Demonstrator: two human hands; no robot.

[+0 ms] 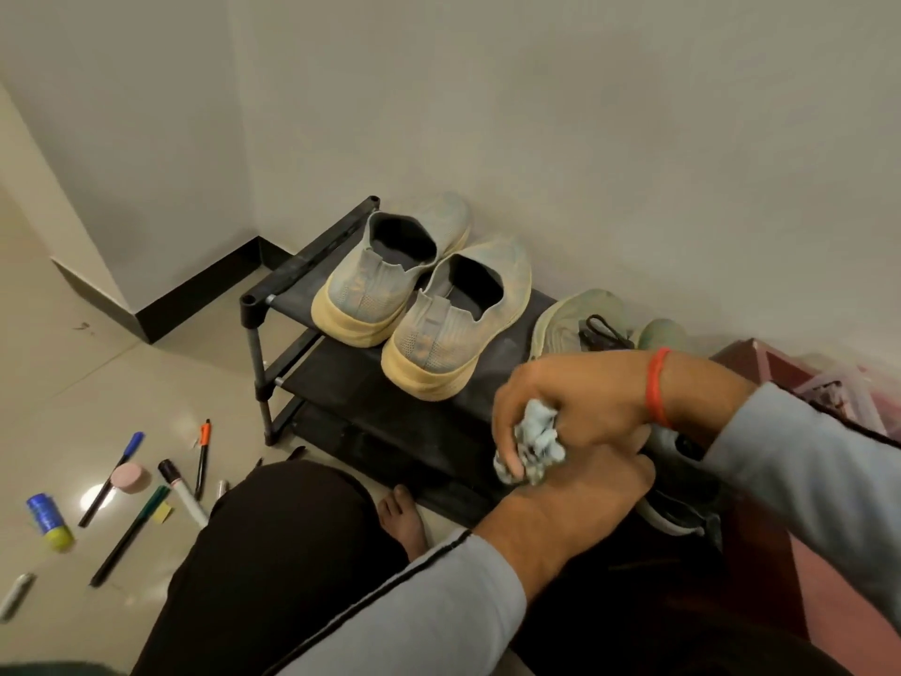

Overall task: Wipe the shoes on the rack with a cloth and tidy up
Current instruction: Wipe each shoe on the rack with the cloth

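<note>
Right hand: your right hand (580, 407) is curled round a crumpled pale blue cloth (534, 448), the fingers closed over its upper folds; a red thread band (658, 387) circles the wrist.
Left hand: your left hand (580, 500) reaches in from below and grips a grey shoe (677, 485) with a white sole edge; the hand hides most of the shoe, so you cannot tell exactly how the fingers lie on it.
Cloth: it is bunched between your two hands, touching the top of the left hand and pressed near the held shoe.
Rack: the black shoe rack (302, 265) stands against the wall, its tiers stepping down toward you.
Top tier: a pair of pale blue knit slip-on shoes (424, 304) with yellowed soles sits heels toward you, the two touching side by side.
Right of the pair: a pale green sneaker (575, 319) with a loose black lace lies just behind your right hand.
Floor, left: several markers (183, 492) and pens, a pink round eraser (130, 478) and a blue-and-yellow glue stick (48, 522) lie scattered on the glossy tiles.
Your body: a knee in dark trousers and a bare foot (402, 519) sit just before the rack's lowest tier.
</note>
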